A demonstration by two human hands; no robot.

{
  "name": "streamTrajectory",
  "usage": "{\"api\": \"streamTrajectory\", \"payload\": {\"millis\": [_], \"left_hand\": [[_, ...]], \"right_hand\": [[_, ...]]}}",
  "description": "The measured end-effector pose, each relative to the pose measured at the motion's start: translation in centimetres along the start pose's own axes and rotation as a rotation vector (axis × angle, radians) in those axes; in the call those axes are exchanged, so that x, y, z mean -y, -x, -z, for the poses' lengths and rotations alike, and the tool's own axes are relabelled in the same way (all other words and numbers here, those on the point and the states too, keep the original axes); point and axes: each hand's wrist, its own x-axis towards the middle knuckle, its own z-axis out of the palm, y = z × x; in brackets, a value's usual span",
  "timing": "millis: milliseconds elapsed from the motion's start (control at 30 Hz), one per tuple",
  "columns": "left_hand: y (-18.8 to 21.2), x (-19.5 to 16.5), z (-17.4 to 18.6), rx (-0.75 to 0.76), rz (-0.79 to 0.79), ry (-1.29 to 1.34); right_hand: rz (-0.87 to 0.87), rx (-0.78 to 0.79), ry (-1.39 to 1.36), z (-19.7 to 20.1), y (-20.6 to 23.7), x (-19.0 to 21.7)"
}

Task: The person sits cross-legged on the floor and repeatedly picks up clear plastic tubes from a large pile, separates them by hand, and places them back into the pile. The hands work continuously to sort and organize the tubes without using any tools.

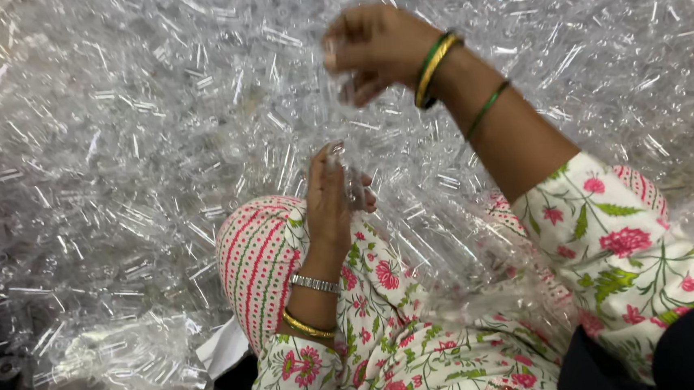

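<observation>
A large heap of small clear plastic tubes [139,128] is seen filling the view on all sides of both hands. The right hand [373,46] is raised above the heap with fingers curled inward; its grip is narrow, and a few clear pieces appear to be pinched at the fingertips [354,91], though blur prevents certainty. Green and gold bangles [434,68] are worn at that wrist.

The left hand [332,196] is held below and slightly to the left of the right grip, edge-on to the camera, fingers extended upward. A small bunch of clear tubes [354,182] is held against its fingers, just beside the palm. A silver bracelet [315,283] and a gold bangle [308,326] are noted lower on that forearm.

Floral white, pink and green sleeves [611,242] are seen beneath both grips. A clear plastic sheet [465,252] is draped over the lap.
</observation>
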Motion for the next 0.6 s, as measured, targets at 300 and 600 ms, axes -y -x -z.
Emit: {"api": "streamTrajectory", "payload": {"millis": [300,600], "left_hand": [[0.7,-0.5,-0.8,0.085,-0.045,-0.125],[0.9,-0.9,-0.8,0.055,-0.086,-0.139]], "right_hand": [[0.055,0.088,-0.256,-0.7,3.2,-3.6],[0.115,0.025,-0.286,-1.6,4.0,-3.4]]}}
